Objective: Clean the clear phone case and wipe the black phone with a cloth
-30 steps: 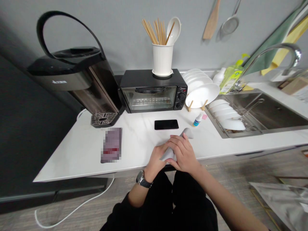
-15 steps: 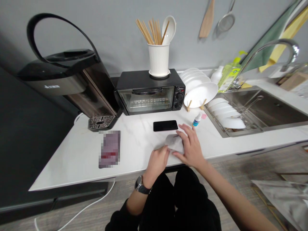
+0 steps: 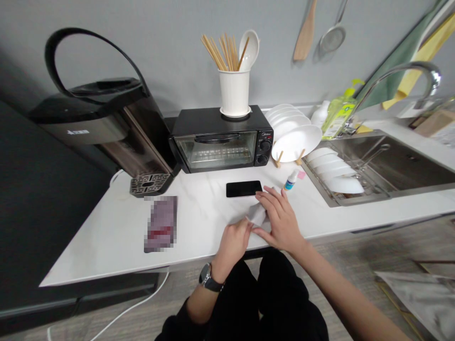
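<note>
- The grey cloth (image 3: pixel 256 214) lies between both hands at the lower centre of the frame, above the white counter (image 3: pixel 202 218), partly covered by fingers.
- The left hand (image 3: pixel 234 240), a watch (image 3: pixel 205 274) on its wrist, is clamped on the cloth's left end, thumb and fingers together.
- The right hand (image 3: pixel 282 221) is spread over the cloth's right part, thumb well apart from the fingers.
- The phone (image 3: pixel 242 189) lies flat at the centre, just above the cloth; whether the right fingertips touch its corner, I cannot tell.
- Right of centre, the small bottle (image 3: pixel 290 181) stands near the right hand, a pink piece (image 3: pixel 301 174) just beside it.
- A pixelated purple item (image 3: pixel 161 222) lies at the lower left, well apart from both hands.
- Behind the phone is the oven (image 3: pixel 220 149), with a white cup (image 3: pixel 234 92) of chopsticks (image 3: pixel 227 52) on top.
- White plates (image 3: pixel 296 144) stand right of the oven.
</note>
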A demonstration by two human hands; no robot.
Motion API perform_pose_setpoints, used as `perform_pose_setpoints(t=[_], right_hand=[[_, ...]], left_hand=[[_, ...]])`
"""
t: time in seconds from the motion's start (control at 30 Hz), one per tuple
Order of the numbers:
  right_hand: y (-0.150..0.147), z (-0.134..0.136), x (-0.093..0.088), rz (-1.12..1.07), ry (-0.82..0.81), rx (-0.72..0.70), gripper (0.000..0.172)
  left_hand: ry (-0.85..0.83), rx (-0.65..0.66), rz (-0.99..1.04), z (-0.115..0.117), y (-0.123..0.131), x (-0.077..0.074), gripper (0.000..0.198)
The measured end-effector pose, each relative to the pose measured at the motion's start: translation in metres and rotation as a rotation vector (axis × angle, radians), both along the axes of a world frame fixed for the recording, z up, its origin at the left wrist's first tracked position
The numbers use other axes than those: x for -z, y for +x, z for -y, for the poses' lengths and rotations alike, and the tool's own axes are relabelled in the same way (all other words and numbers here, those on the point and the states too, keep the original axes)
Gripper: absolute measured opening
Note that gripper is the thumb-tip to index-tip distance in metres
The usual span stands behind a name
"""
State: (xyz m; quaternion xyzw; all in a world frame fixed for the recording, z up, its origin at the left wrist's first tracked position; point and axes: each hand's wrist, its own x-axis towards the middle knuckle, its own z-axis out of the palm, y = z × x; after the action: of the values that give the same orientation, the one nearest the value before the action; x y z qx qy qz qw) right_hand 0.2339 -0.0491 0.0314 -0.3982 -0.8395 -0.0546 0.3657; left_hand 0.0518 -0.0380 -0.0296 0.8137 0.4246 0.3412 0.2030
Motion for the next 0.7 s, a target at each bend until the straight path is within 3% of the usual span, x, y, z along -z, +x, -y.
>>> perform_pose_setpoints(t=[0.13,0.27,0.37,0.7], right_hand=[[0.000,0.001,-0.003,0.024,0.016,-0.078,0.079],[0.000,0.001,-0.009,-0.064,-0.023,-0.022,0.072],[0.000,0.002,-0.013,-0.022,-0.029,-0.102,0.071],[0.001,0.004,-0.013,-0.010,-0.015,-0.053,0.076]], left_hand=[[-0.019,0.049,0.053,-0.002,-0.001,0.002,0.019],[-0.040,0.013,0.024,-0.001,-0.003,-0.002,0.020],[-0.034,0.019,0.020,0.000,-0.003,-0.004,0.018],[-0.026,0.013,0.039,0.000,-0.002,-0.002,0.022]])
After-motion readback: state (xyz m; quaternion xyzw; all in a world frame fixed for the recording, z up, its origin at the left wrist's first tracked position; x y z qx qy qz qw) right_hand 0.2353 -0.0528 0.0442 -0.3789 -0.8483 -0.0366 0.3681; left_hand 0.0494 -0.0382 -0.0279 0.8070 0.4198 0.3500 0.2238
